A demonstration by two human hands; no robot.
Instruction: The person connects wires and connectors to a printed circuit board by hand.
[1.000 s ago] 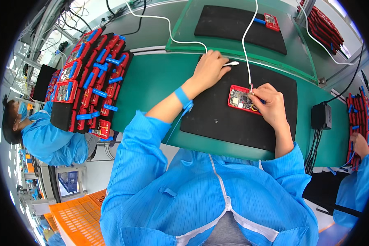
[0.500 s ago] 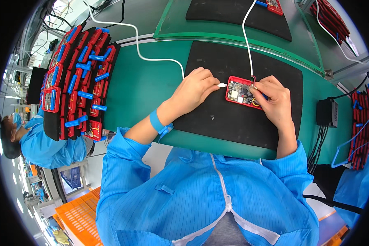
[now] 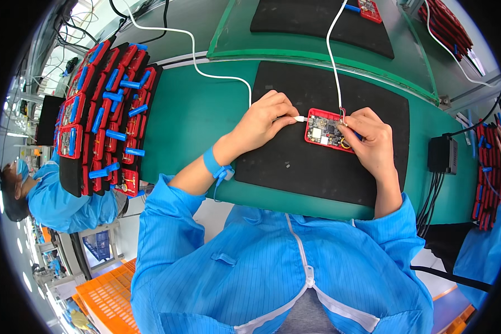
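Note:
A circuit board (image 3: 324,129) lies in a red plastic case (image 3: 317,143) on a black mat (image 3: 284,172). My left hand (image 3: 268,116) pinches the white plug (image 3: 299,118) of a white cable (image 3: 195,53); its metal tip meets the case's left edge, and I cannot tell how far in it sits. At the board's right end, the fingertips of my right hand (image 3: 370,136) are closed on thin leads (image 3: 343,113) from a second white cable (image 3: 334,61). Those fingers hide the contact point. Part of a blue cylinder shows beneath them.
Stacked foam trays hold several red cases (image 3: 72,139) with blue cylinders at left. A glass panel with a green edge (image 3: 323,53) stands behind the mat. To the right are a black box (image 3: 443,155) with cables and more red cases (image 3: 487,183). A co-worker (image 3: 67,189) sits at left.
The plug in my left hand has come up to the case's left edge, closing a small gap. My right hand stays at the board's right end.

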